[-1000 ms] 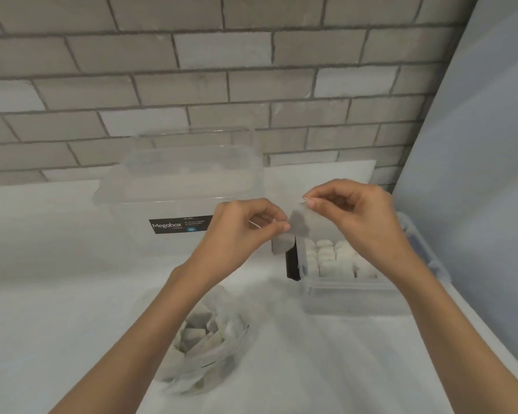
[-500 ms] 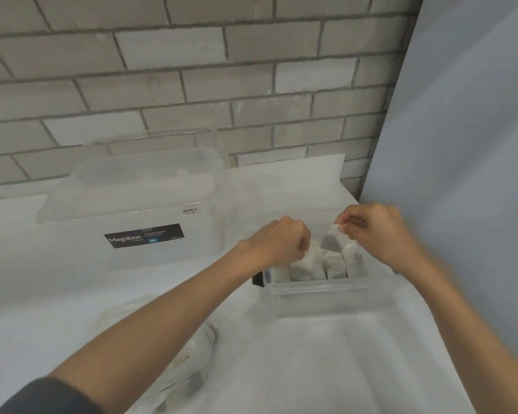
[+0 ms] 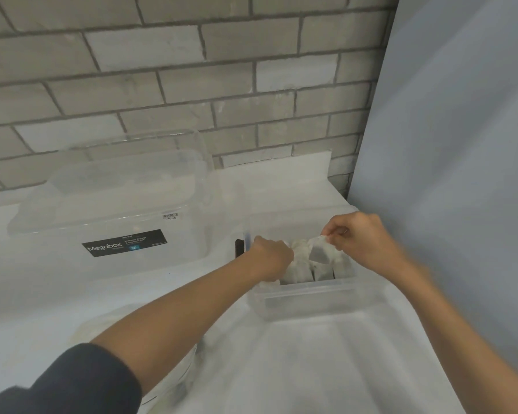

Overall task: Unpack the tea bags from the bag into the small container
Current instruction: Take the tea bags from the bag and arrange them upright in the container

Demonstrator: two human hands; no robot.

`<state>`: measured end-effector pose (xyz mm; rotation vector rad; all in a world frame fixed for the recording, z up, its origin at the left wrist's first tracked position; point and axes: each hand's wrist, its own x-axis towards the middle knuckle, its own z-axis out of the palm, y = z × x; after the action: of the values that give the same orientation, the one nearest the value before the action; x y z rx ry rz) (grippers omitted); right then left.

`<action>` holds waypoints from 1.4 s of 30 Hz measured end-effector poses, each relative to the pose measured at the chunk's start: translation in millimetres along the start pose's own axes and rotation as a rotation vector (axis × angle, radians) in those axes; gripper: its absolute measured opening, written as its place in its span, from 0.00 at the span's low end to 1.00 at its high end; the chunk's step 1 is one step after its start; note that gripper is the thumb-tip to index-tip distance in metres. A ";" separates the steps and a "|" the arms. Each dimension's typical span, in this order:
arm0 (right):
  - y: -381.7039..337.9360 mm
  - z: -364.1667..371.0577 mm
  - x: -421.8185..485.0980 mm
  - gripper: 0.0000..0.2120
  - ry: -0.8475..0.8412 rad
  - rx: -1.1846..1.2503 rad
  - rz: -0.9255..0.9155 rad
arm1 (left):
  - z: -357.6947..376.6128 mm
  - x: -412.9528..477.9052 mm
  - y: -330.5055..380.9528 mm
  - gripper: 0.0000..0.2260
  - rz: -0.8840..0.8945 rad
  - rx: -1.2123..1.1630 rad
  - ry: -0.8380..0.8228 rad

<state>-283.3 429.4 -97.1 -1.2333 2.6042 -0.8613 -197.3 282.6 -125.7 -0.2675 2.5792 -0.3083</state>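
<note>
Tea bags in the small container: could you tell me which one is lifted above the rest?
The tea bag pinched by the right hand; the others stand packed in rows below.

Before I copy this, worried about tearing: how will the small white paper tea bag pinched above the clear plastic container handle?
Probably light: the right hand holds the small white paper tea bag by a corner pinch. Likely floppy; it hangs tilted. Thin paper could tear if tugged.

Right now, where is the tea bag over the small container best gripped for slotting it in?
By its top corner, from above and right, as the right hand pinches it. The tea bag hangs free below, so its lower edge can drop among the upright bags in the small container.
</note>
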 end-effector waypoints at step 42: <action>-140.1 11.8 35.5 0.08 -0.240 -0.031 -0.222 | 36.2 -144.0 -114.8 0.05 -0.093 -0.916 0.774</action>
<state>-208.8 327.4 -25.9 -1.5514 2.3330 -0.6588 -42.2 202.7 -56.4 -0.6926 3.2949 0.9588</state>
